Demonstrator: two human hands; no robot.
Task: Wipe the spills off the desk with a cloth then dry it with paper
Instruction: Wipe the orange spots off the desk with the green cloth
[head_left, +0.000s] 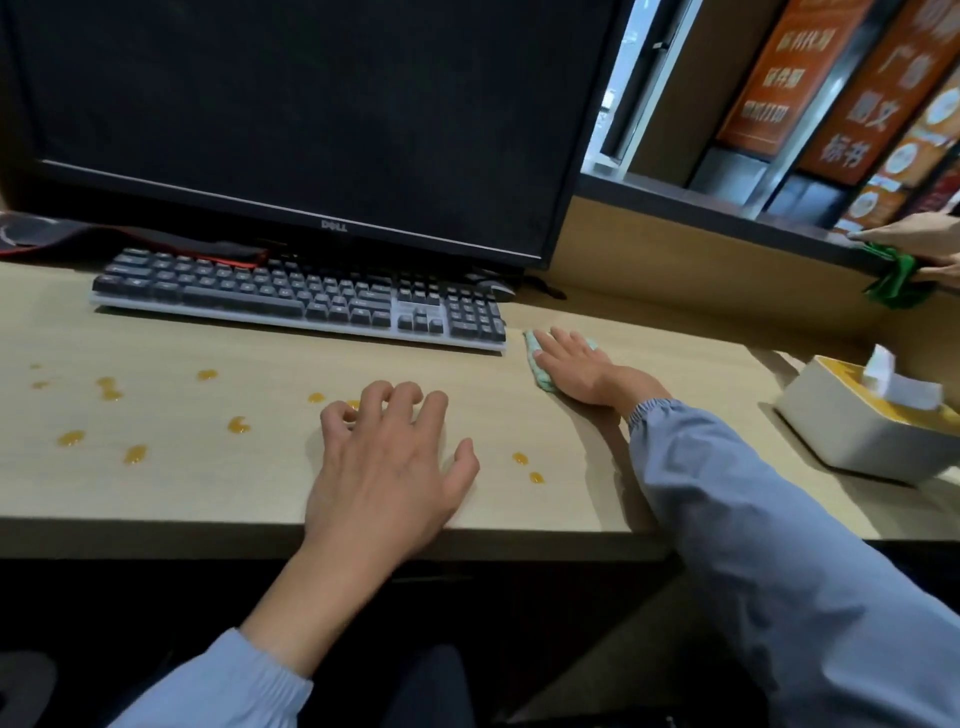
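Orange drops of spill (239, 425) dot the pale wooden desk (182, 488). Most lie from eight to ten o'clock of the left hand (387, 467), and two more sit at three o'clock of it. The left hand holds nothing: its fingers are loosely curled and spread, the fingertips touching the desk, and one drop shows just beside them.

The right hand (576, 371), at one o'clock of the left, lies flat with straight fingers pressed on a pale green cloth (535, 358). The cloth rests on the desk just beside the right end of the keyboard (296, 299), apart from the drops.

A dark monitor (311, 104) stands at twelve o'clock behind the keyboard. The tissue box (862, 436) sits at three o'clock of the right hand, well apart, with white paper (893, 379) sticking up from its top. At two o'clock, on the raised ledge, another person's hand (919, 234) is beside a bright green rag (896, 280); whether it grips the rag I cannot tell.
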